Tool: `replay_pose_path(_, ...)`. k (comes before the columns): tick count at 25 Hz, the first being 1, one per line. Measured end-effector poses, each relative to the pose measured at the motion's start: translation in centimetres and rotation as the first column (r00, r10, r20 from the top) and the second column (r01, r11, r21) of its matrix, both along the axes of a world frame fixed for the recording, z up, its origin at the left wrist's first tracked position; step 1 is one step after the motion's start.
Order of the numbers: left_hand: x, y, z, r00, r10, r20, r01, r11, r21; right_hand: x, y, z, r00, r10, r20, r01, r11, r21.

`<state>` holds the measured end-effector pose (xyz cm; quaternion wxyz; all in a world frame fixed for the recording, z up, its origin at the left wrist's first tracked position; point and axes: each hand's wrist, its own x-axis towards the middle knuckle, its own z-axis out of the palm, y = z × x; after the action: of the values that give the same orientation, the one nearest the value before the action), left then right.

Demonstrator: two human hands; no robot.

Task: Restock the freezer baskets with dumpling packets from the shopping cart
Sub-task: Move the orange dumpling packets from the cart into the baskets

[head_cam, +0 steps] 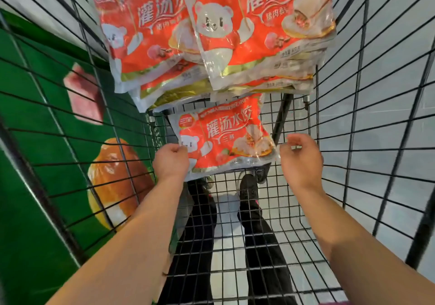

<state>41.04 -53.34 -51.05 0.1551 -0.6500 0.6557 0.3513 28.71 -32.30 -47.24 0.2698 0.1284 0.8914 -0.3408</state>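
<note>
Down in the shopping cart (pixel 376 140), the left hand (pixel 170 161) pinches the near-left edge of a dumpling packet (pixel 223 140), its fingertips hidden under the knuckles. Just right of the packet, the right hand (pixel 300 158) hovers loosely curled, holding nothing. That packet lies face up, long axis left to right, print upright. Beyond it, stacked packets (pixel 211 34) run past the top edge.

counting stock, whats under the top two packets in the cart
More red dumpling packets are stacked under the top two packets; only their edges show. How many there are is hidden.
</note>
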Motion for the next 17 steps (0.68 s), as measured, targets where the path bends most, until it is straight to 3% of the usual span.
replay_pose_path(4, -1.2, -1.2, -1.8, 0.933, 0.344, -0.102, -0.333, 0.936, 0.115, -2.4, -2.2, -2.2, 0.989, 0.111, 0.101, -0.105, 0.992, -0.064)
replay_pose_path(8, -0.5, -1.4, -3.1, 0.862, 0.493, -0.12, -0.462, 0.86, 0.218, -3.2, -3.4, -3.8, 0.944, 0.263, 0.197, -0.258, 0.965, -0.05)
replay_pose_path(14, 0.7, -0.7, -3.9, 0.64, 0.76, -0.113, -0.61, 0.592, 0.527, -2.6, -0.8, -4.9, 0.977, -0.115, 0.179, 0.093, 0.988, 0.124)
replay_pose_path(16, 0.3, -0.1, -3.8, 0.642, 0.756, -0.128, -0.598, 0.599, 0.533, -2.2, -0.2, -4.9, 0.973, -0.189, 0.136, 0.159, 0.966, 0.203)
replay_pose_path(17, 0.3, 0.2, -3.7, 0.699, 0.704, -0.129, -0.575, 0.659, 0.484, -2.0, 0.1, -4.9, 0.972, -0.197, 0.127, 0.161, 0.956, 0.246)
